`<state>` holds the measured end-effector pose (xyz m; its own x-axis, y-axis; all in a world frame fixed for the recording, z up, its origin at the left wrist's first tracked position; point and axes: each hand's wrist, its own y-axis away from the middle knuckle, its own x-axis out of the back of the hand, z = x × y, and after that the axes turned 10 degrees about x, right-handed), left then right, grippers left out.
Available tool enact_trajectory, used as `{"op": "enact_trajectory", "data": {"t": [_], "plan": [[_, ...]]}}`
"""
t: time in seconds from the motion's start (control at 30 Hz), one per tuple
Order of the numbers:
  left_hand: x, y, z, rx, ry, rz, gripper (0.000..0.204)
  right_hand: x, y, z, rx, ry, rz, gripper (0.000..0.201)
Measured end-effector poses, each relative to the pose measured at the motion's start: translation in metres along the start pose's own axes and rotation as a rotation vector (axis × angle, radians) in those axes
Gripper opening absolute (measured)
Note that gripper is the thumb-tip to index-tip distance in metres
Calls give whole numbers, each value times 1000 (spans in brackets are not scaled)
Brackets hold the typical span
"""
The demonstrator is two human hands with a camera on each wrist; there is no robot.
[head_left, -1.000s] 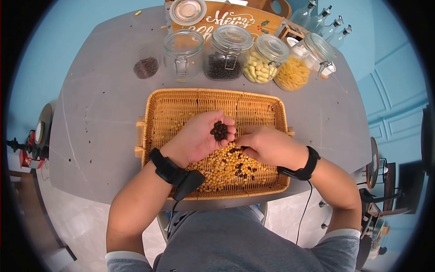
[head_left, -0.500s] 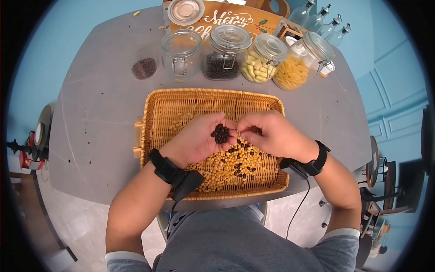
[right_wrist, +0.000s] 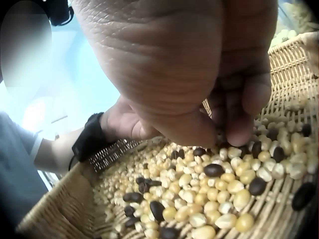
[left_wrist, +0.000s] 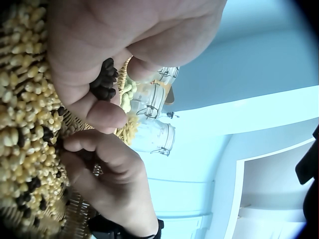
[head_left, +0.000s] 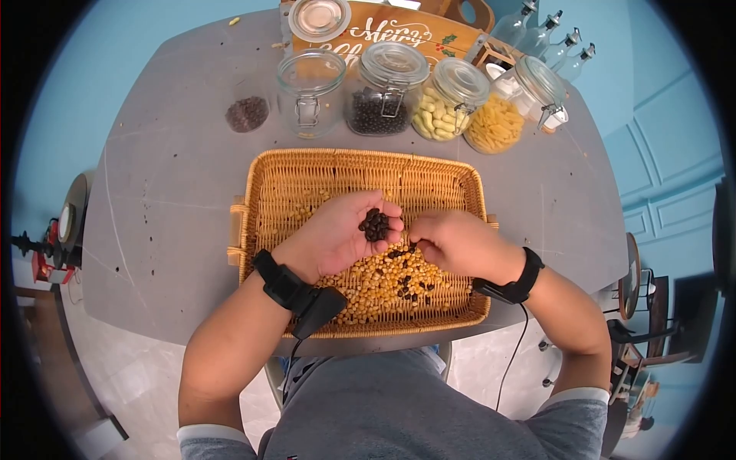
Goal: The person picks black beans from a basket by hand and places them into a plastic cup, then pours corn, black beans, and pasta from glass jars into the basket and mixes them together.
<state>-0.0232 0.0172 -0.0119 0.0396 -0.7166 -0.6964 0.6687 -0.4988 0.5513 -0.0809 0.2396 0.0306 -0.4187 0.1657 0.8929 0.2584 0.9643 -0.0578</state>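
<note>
Palm up over the wicker basket [head_left: 360, 156], my left hand [head_left: 331, 239] cups a small heap of dark beans [head_left: 375, 225], its fingers curled up around them. Under both hands, yellow corn kernels [head_left: 368, 295] cover the basket's floor, with more dark beans [right_wrist: 214, 170] scattered among them. My right hand [head_left: 464, 245] points down just right of the left fingertips, thumb and fingers bent toward each other. In the right wrist view its fingertips [right_wrist: 240, 133] are right at the kernels, close to a dark bean; I cannot tell whether they pinch one.
Behind the basket stand an open glass jar [head_left: 308, 96], a jar of dark beans [head_left: 381, 111], a jar of pale yellow pieces [head_left: 441, 115] and a tilted jar of pasta [head_left: 494, 126]. A clear container of dark beans [head_left: 247, 114] is at left. Glass bottles [head_left: 540, 34] stand far right.
My right hand rose to the left fingertips half a second ago and is now back down at the kernels, slightly to the right. The left hand has stayed nearly still with its beans.
</note>
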Motion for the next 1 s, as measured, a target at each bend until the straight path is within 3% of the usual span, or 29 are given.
{"op": "enact_trajectory", "data": {"t": [0.13, 0.2, 0.3, 0.63, 0.8, 0.93, 1.0], "plan": [[-1, 0, 0, 2, -6, -10, 40, 16, -2, 1, -115, -199, 4, 16], [-2, 1, 1, 8, -16, -5, 40, 17, -1, 1, -347, -534, 15, 14], [-3, 2, 1, 11, -5, 10, 40, 17, 2, 10, -428, -743, 14, 15], [-4, 3, 1, 8, -18, -3, 40, 22, 2, 8, -413, -727, -34, 13], [-2, -1, 0, 37, -36, -65, 40, 32, -13, -16, -344, -915, 155, 12], [-2, 0, -1, 42, -30, -101, 40, 29, -13, -13, -350, -856, 163, 11], [0, 2, 0, 40, -12, -85, 40, 25, -6, -5, -40, -154, -3, 12]]}}
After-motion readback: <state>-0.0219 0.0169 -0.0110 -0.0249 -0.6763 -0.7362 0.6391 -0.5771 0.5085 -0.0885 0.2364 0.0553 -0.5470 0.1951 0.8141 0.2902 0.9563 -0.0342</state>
